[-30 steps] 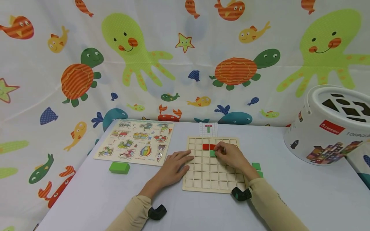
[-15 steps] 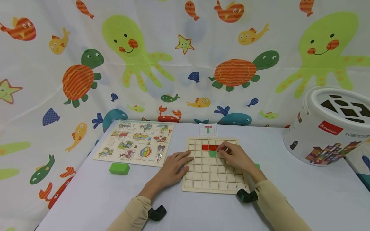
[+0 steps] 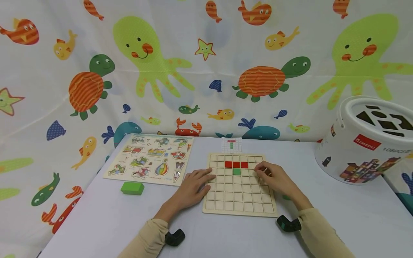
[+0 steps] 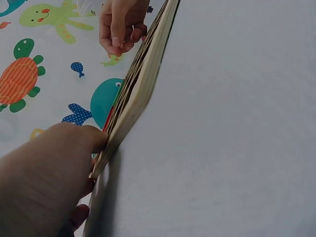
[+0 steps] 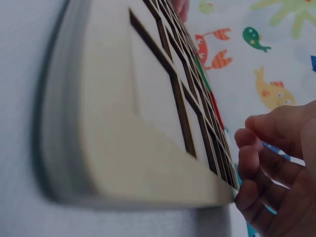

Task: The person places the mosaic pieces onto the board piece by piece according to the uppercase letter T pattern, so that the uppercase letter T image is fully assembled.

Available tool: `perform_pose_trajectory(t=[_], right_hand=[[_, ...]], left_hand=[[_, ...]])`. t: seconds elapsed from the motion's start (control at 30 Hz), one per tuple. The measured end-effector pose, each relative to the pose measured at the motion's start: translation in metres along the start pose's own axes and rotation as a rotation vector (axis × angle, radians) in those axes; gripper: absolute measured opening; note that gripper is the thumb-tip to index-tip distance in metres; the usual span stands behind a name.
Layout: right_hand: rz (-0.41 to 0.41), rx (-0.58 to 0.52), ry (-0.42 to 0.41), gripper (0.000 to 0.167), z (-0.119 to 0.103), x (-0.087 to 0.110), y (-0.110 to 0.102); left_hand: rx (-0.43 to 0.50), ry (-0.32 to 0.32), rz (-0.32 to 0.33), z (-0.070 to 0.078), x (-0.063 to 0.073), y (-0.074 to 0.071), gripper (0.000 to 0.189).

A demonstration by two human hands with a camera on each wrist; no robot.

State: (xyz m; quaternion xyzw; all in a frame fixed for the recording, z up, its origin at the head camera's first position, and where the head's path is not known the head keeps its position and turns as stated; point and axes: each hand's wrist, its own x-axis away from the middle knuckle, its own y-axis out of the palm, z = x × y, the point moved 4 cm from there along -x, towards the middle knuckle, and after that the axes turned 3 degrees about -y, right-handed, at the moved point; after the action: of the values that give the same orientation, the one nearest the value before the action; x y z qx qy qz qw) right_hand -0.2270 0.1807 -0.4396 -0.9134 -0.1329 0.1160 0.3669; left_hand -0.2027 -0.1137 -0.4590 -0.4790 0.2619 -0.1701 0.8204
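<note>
Moved rightward, clear of red tiles (image 3: 236, 165): right hand (image 3: 277, 179), fingers loosely curled, holding nothing. Left hand (image 3: 192, 185): fingers relaxed, resting on nearest edge of board (image 3: 229, 205). Between hands: red tiles, green tile (image 3: 237, 172). Advisable: board steadied, spare green tile (image 3: 285, 197) close by right hand seated squarely.

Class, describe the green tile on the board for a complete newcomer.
On the white table lies a wooden grid board. Near its far edge runs a row of three red tiles. Directly below the middle one in the head view sits the green tile, the only green piece on the board.
</note>
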Motion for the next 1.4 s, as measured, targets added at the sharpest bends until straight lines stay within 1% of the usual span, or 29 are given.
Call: perform_pose_trajectory(t=[0.23,0.4,0.57,0.77,0.93,1.1,1.2,1.27,1.4], right_hand=[[0.011,0.063,-0.015,0.016,0.003,0.012,-0.007],[0.027,0.101,-0.018,0.016,0.009,0.021,-0.014],[0.027,0.102,0.001,0.015,0.014,0.028,-0.020],[0.007,0.105,0.006,0.012,0.017,0.037,-0.025],[-0.023,0.139,0.003,0.010,0.018,0.046,-0.033],[-0.059,0.183,-0.029,0.009,0.018,0.056,-0.043],[-0.090,0.185,-0.046,0.007,0.019,0.062,-0.046],[-0.111,0.186,-0.049,0.011,0.021,0.064,-0.048],[-0.162,0.184,-0.019,0.021,0.025,0.068,-0.050]], left_hand=[[0.011,0.021,0.012,0.001,0.000,-0.001,0.038],[0.010,0.023,0.009,0.001,0.000,-0.001,0.038],[0.004,0.018,0.009,0.000,0.000,-0.001,0.038],[0.006,0.010,0.008,-0.001,0.000,0.000,0.039],[0.012,0.008,0.002,-0.002,0.001,0.000,0.039],[0.016,0.014,0.003,0.000,0.000,-0.001,0.038],[0.009,0.012,0.000,0.000,0.000,-0.001,0.038],[0.002,0.011,0.001,0.000,0.000,-0.001,0.038],[0.004,0.009,0.002,0.000,0.000,-0.001,0.038]])
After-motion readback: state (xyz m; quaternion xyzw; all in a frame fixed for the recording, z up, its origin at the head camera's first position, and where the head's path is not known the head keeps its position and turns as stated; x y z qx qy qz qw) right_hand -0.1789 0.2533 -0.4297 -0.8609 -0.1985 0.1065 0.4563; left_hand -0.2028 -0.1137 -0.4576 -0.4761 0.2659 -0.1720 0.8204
